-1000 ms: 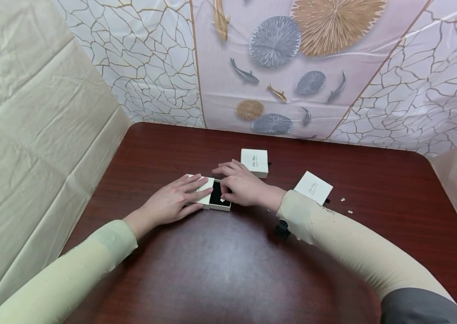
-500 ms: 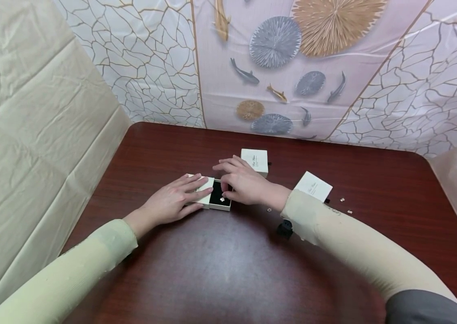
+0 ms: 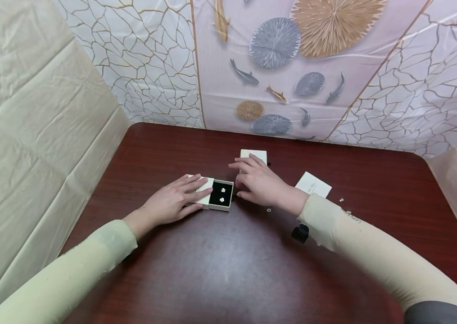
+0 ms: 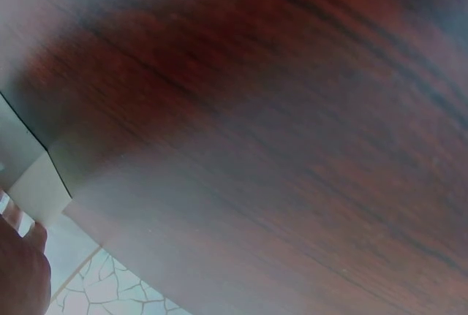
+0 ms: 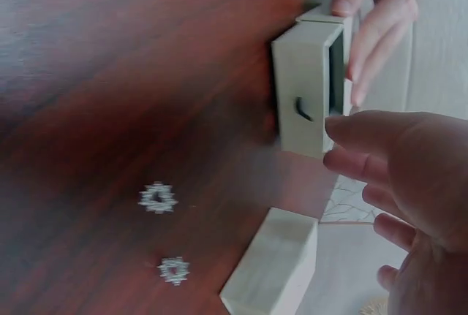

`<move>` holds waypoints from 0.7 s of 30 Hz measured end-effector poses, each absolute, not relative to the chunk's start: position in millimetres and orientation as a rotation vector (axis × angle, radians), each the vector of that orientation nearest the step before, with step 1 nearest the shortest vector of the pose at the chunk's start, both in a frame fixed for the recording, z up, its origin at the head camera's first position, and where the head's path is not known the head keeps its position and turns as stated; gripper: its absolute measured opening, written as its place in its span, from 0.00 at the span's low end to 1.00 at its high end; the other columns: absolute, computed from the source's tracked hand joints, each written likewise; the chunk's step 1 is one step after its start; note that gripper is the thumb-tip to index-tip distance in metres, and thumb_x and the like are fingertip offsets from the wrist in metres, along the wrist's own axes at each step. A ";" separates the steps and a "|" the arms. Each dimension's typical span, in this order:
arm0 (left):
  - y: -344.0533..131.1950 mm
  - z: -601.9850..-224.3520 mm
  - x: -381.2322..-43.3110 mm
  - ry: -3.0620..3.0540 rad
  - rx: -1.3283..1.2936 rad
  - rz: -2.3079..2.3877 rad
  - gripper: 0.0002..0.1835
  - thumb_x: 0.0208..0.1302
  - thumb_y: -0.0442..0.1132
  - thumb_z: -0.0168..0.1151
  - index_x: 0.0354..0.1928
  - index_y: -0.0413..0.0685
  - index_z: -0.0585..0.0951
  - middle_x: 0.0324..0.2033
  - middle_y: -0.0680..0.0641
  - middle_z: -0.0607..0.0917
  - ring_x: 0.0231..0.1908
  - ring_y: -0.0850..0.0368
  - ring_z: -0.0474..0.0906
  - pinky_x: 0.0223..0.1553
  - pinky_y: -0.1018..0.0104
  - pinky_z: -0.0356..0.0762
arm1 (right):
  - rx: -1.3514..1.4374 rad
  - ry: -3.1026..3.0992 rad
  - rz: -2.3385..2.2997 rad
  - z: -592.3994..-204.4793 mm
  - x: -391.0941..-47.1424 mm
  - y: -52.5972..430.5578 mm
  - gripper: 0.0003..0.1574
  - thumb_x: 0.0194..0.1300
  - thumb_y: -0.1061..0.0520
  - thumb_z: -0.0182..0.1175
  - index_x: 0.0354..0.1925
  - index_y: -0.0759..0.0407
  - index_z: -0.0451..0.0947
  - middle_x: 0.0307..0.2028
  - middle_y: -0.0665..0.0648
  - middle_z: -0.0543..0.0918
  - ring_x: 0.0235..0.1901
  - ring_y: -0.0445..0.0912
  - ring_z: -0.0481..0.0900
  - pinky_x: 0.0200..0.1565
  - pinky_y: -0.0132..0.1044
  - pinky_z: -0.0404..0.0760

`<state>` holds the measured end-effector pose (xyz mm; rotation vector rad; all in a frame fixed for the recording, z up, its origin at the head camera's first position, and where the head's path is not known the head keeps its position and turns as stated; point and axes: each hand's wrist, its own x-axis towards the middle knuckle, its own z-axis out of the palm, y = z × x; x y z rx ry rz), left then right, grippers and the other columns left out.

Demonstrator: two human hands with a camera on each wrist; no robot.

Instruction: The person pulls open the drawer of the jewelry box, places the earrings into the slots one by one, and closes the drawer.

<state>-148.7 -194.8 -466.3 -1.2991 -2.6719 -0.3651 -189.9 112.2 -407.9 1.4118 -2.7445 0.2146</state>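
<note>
A small white jewelry box lies partly slid out of its sleeve, with two flower-shaped stud earrings on its black insert. My left hand rests on the sleeve, fingers stretched across its top. In the left wrist view only a bit of that hand shows at the corner. My right hand hovers just right of the box, fingers loosely bent and holding nothing. In the right wrist view its thumb and index finger overlap the corner of the box, beside the black pull tab.
Behind the right hand stands another white box. A third white box lies further right, partly behind the forearm. Two silver sunburst-shaped pieces lie on the dark wood table. More small silver pieces lie at far right.
My right hand has drawn back to the right from over the box, uncovering the second earring. It now overlaps the box behind. My left hand stays on the sleeve.
</note>
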 end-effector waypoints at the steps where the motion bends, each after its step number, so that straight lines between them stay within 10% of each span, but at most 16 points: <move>1: -194.7 -466.5 -148.8 -2.670 -1.299 -0.365 0.27 0.77 0.48 0.65 0.74 0.52 0.79 0.74 0.39 0.76 0.76 0.39 0.69 0.78 0.43 0.63 | 1.415 -2.740 0.193 -409.8 -188.3 113.0 0.10 0.62 0.54 0.78 0.33 0.54 0.84 0.71 0.63 0.77 0.76 0.61 0.66 0.79 0.64 0.56; 21: -193.1 -465.7 -148.0 -2.700 -1.282 -0.340 0.27 0.78 0.49 0.65 0.74 0.53 0.79 0.74 0.39 0.75 0.76 0.40 0.68 0.78 0.44 0.63 | 1.420 -2.658 0.291 -438.3 -184.7 109.9 0.09 0.62 0.56 0.77 0.28 0.55 0.87 0.67 0.64 0.80 0.73 0.62 0.70 0.76 0.66 0.61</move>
